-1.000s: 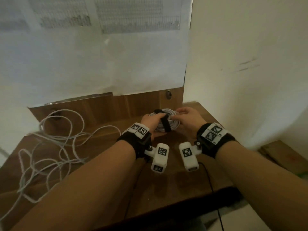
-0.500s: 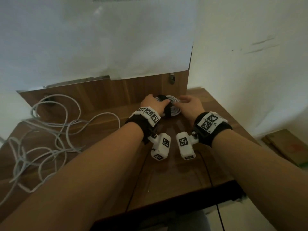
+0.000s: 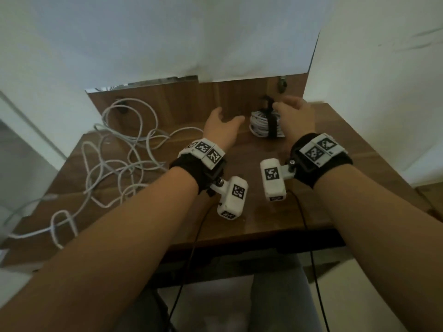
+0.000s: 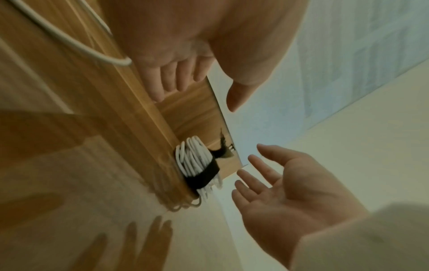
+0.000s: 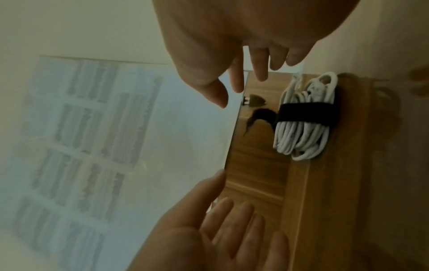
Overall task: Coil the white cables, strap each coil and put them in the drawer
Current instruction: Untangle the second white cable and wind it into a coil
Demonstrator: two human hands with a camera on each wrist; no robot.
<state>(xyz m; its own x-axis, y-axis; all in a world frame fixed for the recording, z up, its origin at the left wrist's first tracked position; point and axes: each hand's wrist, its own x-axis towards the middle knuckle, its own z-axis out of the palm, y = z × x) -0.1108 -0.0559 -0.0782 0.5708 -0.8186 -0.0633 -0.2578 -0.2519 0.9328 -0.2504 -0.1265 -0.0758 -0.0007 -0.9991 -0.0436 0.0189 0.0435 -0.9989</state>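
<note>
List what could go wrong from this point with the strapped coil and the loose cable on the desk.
1. The black strap on the coil has a free tail sticking out; if it is not pressed down it may peel and let the loops spring apart.
2. Both the left hand and the right hand are open and off the coil, which stands on edge against the back panel and could tip.
3. The loose cable lies tangled and may knot while coiling.

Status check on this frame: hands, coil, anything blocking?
Left hand open, right hand open, neither touching. Strapped coil on desk by back panel. Loose cable uncoiled at left. Nothing blocking.
</note>
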